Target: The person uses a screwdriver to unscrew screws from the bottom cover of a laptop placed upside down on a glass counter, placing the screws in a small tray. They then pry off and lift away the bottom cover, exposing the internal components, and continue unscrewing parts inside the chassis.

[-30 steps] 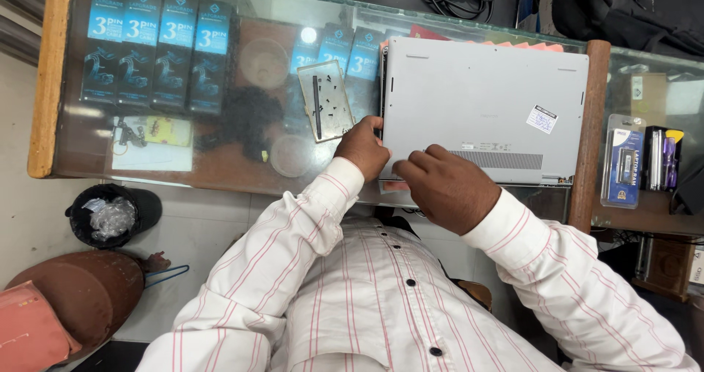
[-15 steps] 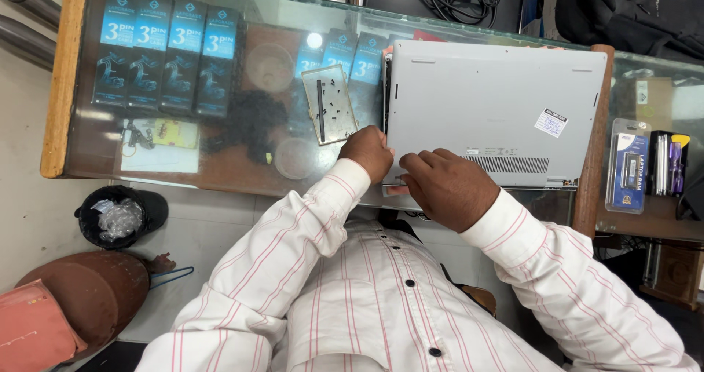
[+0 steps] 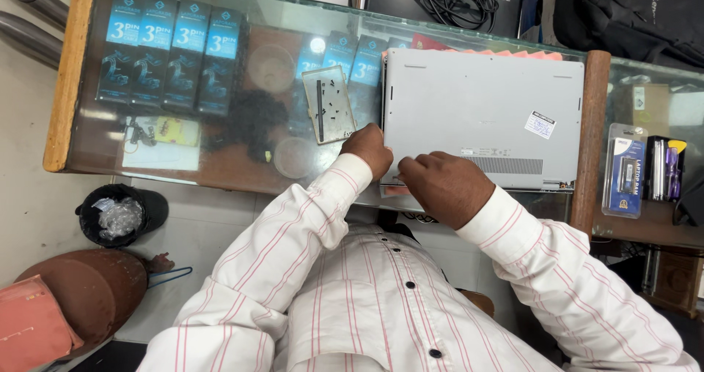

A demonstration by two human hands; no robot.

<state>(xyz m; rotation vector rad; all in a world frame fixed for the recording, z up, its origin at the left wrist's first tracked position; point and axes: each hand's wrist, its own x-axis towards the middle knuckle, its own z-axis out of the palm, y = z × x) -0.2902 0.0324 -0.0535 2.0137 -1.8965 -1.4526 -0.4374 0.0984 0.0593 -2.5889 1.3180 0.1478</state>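
At far left, on the floor, we note a brown stool [image 3: 81, 298] and a black bin [image 3: 121, 214] lined with clear plastic. Above them runs the glass-topped bench [image 3: 220, 163] with its wooden edge; blue and black boxes [image 3: 169, 64] lie in a row under the glass.

Further right, on the glass, sits a small clear tray [image 3: 328, 104] holding dark screws and a thin dark tool. Just beside it our left hand [image 3: 369, 148] rests at the near left corner of the laptop [image 3: 480, 111], fingers curled together against the edge; we cannot tell whether they pinch anything. The laptop lies closed and upside down on the bench, grey underside up, with a vent strip along its near edge and a white sticker [image 3: 540, 125] towards the right.

Our right hand [image 3: 440, 188] lies on the near edge of the laptop, close beside the left, fingers bent down onto the casing; its grip is hidden from us.

At far right a packaged part [image 3: 623, 170] lies on a lower shelf.
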